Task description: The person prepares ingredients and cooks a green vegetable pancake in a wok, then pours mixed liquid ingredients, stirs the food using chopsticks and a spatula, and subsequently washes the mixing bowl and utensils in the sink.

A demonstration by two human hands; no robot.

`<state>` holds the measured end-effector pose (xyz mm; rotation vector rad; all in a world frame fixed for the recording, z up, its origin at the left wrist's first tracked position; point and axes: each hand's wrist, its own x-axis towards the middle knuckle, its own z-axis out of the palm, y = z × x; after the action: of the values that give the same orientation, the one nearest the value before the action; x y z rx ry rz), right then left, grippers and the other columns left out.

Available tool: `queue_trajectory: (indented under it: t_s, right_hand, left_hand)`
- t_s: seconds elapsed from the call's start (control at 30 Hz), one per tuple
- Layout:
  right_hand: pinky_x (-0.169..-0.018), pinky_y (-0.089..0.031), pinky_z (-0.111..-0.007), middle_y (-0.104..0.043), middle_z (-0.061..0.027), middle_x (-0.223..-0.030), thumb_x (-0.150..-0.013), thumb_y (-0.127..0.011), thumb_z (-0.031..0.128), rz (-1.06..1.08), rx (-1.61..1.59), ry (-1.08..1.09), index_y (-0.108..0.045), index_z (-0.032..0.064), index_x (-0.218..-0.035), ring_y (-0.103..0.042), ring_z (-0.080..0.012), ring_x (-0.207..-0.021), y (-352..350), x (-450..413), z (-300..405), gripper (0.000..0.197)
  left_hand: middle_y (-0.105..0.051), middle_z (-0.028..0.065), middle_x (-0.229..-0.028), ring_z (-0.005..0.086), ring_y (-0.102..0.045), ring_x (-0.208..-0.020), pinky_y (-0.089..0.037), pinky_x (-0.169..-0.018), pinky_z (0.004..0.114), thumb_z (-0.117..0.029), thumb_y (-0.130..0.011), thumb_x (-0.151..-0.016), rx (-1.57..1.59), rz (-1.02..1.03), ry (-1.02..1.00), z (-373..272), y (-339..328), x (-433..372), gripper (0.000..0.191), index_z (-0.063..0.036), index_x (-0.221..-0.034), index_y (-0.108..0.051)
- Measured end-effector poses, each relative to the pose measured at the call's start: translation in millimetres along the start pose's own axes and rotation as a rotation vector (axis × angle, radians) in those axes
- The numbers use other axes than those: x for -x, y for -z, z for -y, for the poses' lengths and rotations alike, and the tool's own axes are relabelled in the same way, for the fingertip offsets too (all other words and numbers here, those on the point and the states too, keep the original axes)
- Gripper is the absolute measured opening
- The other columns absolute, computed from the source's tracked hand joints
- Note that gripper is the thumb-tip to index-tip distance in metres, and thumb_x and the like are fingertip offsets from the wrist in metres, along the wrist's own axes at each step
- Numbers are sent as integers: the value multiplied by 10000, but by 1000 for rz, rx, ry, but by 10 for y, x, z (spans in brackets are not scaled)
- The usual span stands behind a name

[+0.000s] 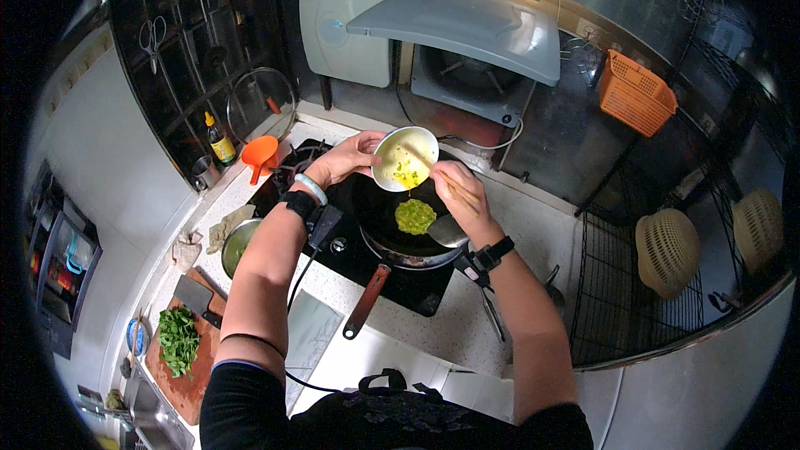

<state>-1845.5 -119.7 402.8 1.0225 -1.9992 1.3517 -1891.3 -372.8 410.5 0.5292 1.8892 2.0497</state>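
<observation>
My left hand (348, 155) holds a white bowl (382, 182) tilted over a dark frying pan (375, 215). Inside the bowl is yellow egg mixture (400, 159) with green bits, and a little of it hangs at the lower rim. Wooden chopsticks (464, 195) are gripped in my right hand (459, 190), their tips in the bowl. A round yellow-green egg patty (415, 217) lies in the pan. The metal blade of a spatula (447, 232) rests in the pan beside the patty, below my right hand; its handle is mostly hidden. The pan's red-brown handle (367, 301) points towards me.
On the left, a wooden cutting board (172, 381) bears chopped greens (179, 340) and a cleaver (195, 294). A metal bowl (232, 250) sits behind my left forearm. Near the wall are an orange funnel (260, 153) and a sauce bottle (220, 142). A wire rack (606, 312) stands right.
</observation>
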Motion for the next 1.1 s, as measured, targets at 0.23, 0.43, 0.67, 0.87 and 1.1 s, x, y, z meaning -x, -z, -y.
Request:
queue_trajectory:
  t_s: [0.23,0.43,0.67,0.87,1.1]
  right_hand:
    - [-663,-446,-262,-567,-103,-815,-804,-555,22,91,-27,-87,-545,7,-927,-580,-193,-748,-31,34,-84,125]
    - [-651,-445,-257,-566,-97,-812,-808,-551,12,155,-42,-132,-556,14,-917,-571,-185,-728,4,27,-85,109]
    - [-626,-464,-296,-577,-142,-840,-805,-559,32,51,0,-43,-539,14,-920,-600,-262,-747,-19,60,-107,118]
    - [-633,-429,-242,-556,-85,-796,-808,-550,7,-58,0,-2,-548,13,-905,-546,-174,-711,-44,51,-109,97]
    - [-679,-455,-231,-589,-70,-844,-830,-525,45,12,5,-238,-564,6,-918,-580,-141,-770,-42,146,-293,104]
  left_hand:
    - [-514,56,-1089,150,-524,-986,-499,-796,291,-49,-622,-733,-122,-17,29,-46,-44,-4,541,-56,-1223,-392]
    - [-503,50,-1098,156,-508,-1005,-501,-782,295,-72,-659,-719,-136,-14,23,-26,-32,-7,574,-71,-1228,-394]
    - [-497,67,-1121,155,-520,-995,-511,-758,281,-34,-650,-706,-131,-15,14,-17,-92,-30,562,-35,-1209,-400]
    - [-494,75,-1131,160,-518,-1000,-516,-761,282,-23,-648,-704,-149,-24,23,-30,-79,-30,560,-34,-1206,-400]
    - [-488,76,-1133,169,-515,-1001,-522,-749,283,-22,-657,-698,-146,-49,40,32,-49,-41,563,-31,-1198,-400]
